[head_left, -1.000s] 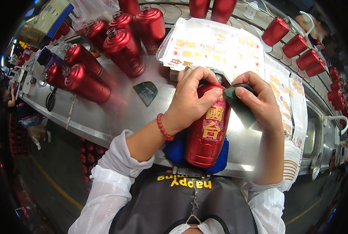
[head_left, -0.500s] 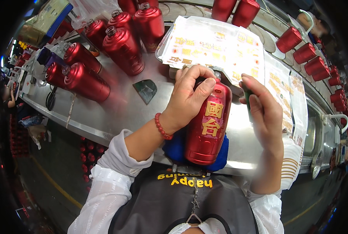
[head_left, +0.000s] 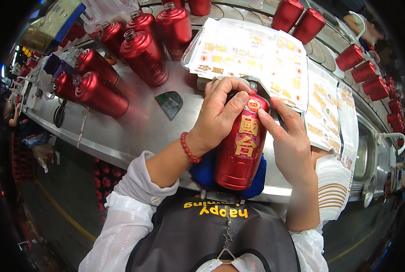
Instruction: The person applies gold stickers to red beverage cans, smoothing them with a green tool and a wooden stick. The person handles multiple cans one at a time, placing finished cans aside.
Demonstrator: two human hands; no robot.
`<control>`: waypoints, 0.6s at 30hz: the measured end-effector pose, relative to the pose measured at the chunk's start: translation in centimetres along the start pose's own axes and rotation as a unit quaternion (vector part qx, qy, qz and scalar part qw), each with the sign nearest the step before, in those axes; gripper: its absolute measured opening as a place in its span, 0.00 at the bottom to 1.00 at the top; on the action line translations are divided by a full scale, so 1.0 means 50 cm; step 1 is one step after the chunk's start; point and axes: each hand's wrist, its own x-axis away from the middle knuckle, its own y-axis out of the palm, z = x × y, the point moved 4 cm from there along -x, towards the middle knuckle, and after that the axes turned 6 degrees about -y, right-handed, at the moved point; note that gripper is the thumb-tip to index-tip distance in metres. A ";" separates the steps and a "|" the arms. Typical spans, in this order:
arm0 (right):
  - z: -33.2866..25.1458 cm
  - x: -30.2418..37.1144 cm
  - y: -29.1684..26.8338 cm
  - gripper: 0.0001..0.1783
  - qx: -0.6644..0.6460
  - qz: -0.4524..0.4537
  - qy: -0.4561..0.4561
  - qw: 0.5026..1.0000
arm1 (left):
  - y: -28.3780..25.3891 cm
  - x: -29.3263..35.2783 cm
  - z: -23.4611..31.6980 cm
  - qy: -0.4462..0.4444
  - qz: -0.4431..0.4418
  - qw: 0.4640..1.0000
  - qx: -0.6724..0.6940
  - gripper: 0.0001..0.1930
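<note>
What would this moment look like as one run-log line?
left hand: holding bottle; right hand: beside round emblem; bottle: over blue cloth; green piece: on metal table

The left grip (head_left: 220,111) hides the upper left shoulder of the red bottle (head_left: 238,170). Beneath the bottle, most of the blue cloth (head_left: 202,174) is covered. Beyond it, to the left, a standing bottle (head_left: 199,6) is cut off by the upper edge; far beyond, to the right, a person (head_left: 369,32) is blurred.
</note>
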 end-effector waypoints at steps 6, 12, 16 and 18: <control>-0.005 -0.006 0.004 0.37 -0.074 0.023 0.042 0.996 | 0.008 0.003 -0.009 -0.005 0.014 0.999 0.040 0.13; 0.000 -0.016 0.004 0.36 -0.005 0.003 0.002 1.000 | 0.007 0.001 -0.007 0.018 0.031 0.999 0.024 0.12; 0.005 -0.016 0.006 0.36 0.024 -0.014 -0.023 0.999 | 0.004 0.005 -0.007 0.011 0.044 0.999 0.020 0.12; 0.013 -0.014 0.007 0.35 0.004 0.009 -0.011 1.000 | -0.019 0.019 0.026 0.137 0.043 0.986 -0.084 0.12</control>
